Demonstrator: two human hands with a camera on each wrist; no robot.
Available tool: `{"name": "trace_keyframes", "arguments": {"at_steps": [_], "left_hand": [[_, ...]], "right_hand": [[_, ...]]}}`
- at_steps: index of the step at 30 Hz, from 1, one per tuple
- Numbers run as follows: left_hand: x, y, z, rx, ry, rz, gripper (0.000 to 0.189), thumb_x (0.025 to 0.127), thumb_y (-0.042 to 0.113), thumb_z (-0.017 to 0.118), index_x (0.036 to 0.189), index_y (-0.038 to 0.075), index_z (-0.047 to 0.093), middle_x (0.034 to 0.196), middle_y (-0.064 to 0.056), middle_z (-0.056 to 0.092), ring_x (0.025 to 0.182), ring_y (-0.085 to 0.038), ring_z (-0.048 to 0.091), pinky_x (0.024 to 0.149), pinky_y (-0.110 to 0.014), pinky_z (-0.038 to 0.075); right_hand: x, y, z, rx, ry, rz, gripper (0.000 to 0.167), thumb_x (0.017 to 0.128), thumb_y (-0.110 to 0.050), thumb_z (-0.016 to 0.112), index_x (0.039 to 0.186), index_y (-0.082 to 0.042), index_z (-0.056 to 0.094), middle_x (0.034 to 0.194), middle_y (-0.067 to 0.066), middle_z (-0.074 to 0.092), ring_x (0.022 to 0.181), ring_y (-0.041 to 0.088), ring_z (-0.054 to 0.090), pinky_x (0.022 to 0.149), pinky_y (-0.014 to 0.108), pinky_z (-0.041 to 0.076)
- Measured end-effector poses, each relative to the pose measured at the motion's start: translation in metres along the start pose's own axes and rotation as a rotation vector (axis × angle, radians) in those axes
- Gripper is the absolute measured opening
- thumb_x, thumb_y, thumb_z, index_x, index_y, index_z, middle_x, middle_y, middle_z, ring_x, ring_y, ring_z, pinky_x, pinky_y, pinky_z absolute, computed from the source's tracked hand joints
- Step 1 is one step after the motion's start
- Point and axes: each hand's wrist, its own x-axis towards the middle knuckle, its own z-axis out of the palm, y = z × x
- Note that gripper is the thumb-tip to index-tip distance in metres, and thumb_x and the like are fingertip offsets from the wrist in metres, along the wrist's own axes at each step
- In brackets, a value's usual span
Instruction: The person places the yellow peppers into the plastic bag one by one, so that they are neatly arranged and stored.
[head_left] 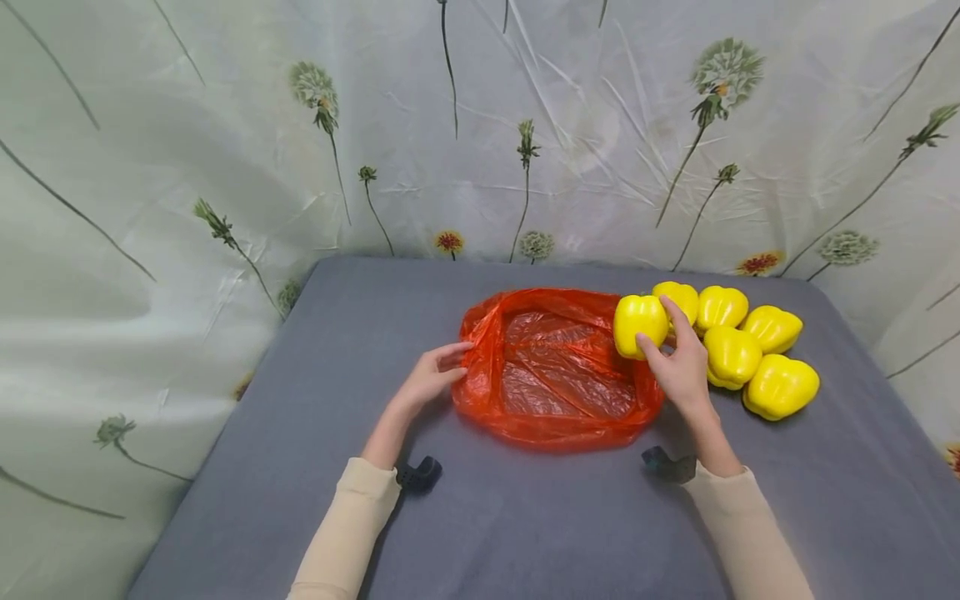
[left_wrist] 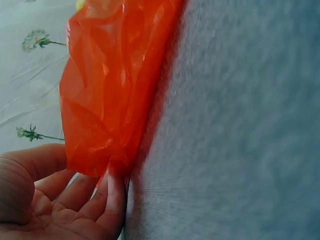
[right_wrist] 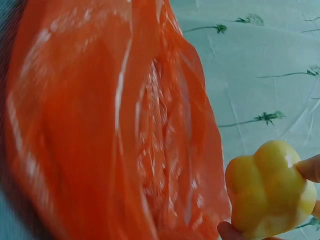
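Note:
A red plastic bag (head_left: 480,417) lies on the table with its mouth spread wide, facing up. My left hand (head_left: 431,377) rests at the bag's left side, fingers extended against the plastic; the left wrist view shows the fingertips touching the bag's outer wall (left_wrist: 107,95). Between thumb and fingers, my right hand (head_left: 681,362) pinches a yellow bell pepper (head_left: 637,325) over the bag's right rim. That pepper (right_wrist: 270,192) appears beside the bag's opening in the right wrist view. Several more yellow bell peppers (head_left: 731,357) sit in a group right of the right hand.
The grey cloth-covered table (head_left: 525,517) reaches back to a pale curtain (head_left: 420,125) printed with dandelions. More of this curtain hangs along the left and right sides. A dark wrist mount (head_left: 420,475) is strapped to each forearm.

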Motion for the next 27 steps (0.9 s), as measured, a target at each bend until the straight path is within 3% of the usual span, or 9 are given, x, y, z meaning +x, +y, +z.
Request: {"name": "trace_keyframes", "arguments": {"at_steps": [5,10,12,15,17,19,24,27], "left_hand": [[0.004,0.002,-0.001,0.021,-0.028,-0.002,0.046,0.090,0.000,0.053,0.135,-0.001,0.046,0.135,-0.025,0.051,0.124,-0.039,0.051,0.102,-0.044,0.046],[0.007,0.006,-0.004,0.031,-0.036,0.019,0.046,0.089,-0.002,0.053,0.135,-0.001,0.047,0.136,-0.025,0.050,0.123,-0.039,0.052,0.102,-0.046,0.045],[0.008,0.007,-0.005,0.034,-0.041,0.021,0.046,0.089,-0.002,0.053,0.135,0.000,0.047,0.137,-0.024,0.049,0.123,-0.039,0.052,0.102,-0.046,0.046],[0.008,0.007,-0.004,0.038,-0.052,0.012,0.047,0.089,-0.002,0.053,0.135,0.000,0.047,0.137,-0.024,0.049,0.124,-0.038,0.052,0.102,-0.045,0.046],[0.007,0.006,-0.004,0.041,-0.053,0.016,0.047,0.089,-0.002,0.052,0.136,-0.001,0.046,0.137,-0.024,0.049,0.124,-0.038,0.052,0.101,-0.046,0.046],[0.007,0.006,-0.004,0.041,-0.051,0.023,0.047,0.089,-0.001,0.052,0.136,-0.001,0.046,0.136,-0.025,0.050,0.124,-0.038,0.052,0.101,-0.046,0.046],[0.006,0.009,-0.006,0.034,-0.043,0.030,0.046,0.090,-0.001,0.052,0.136,0.000,0.046,0.134,-0.025,0.052,0.124,-0.038,0.052,0.102,-0.047,0.045],[0.007,0.010,-0.006,0.035,-0.045,0.029,0.046,0.090,-0.001,0.052,0.136,-0.001,0.046,0.134,-0.025,0.052,0.124,-0.038,0.052,0.103,-0.047,0.044]], "right_hand": [[0.005,-0.002,0.014,0.010,-0.079,0.066,0.061,0.090,-0.018,0.060,0.144,-0.013,0.034,0.140,0.021,0.045,0.109,0.036,0.055,0.082,0.018,0.043],[0.012,-0.007,0.031,0.068,-0.148,0.119,0.061,0.091,-0.021,0.060,0.145,-0.015,0.032,0.139,0.023,0.045,0.106,0.037,0.056,0.072,0.008,0.040],[0.015,-0.009,0.038,0.096,-0.183,0.135,0.061,0.091,-0.021,0.059,0.145,-0.015,0.031,0.140,0.022,0.044,0.110,0.037,0.056,0.075,0.011,0.044],[0.018,-0.012,0.049,0.137,-0.244,0.163,0.063,0.092,-0.022,0.058,0.147,-0.017,0.028,0.143,0.022,0.040,0.118,0.039,0.052,0.088,0.031,0.050],[0.021,-0.014,0.056,0.165,-0.276,0.182,0.063,0.092,-0.022,0.057,0.148,-0.018,0.026,0.145,0.021,0.038,0.122,0.039,0.049,0.095,0.047,0.048],[0.024,-0.016,0.062,0.188,-0.299,0.194,0.064,0.093,-0.022,0.056,0.148,-0.018,0.024,0.146,0.022,0.036,0.124,0.041,0.047,0.099,0.054,0.045],[0.032,-0.021,0.077,0.212,-0.342,0.213,0.065,0.093,-0.022,0.056,0.149,-0.019,0.023,0.148,0.021,0.034,0.130,0.040,0.043,0.102,0.054,0.043],[0.036,-0.022,0.085,0.231,-0.368,0.241,0.065,0.093,-0.023,0.056,0.149,-0.021,0.023,0.147,0.020,0.035,0.127,0.039,0.046,0.097,0.052,0.048]]}}
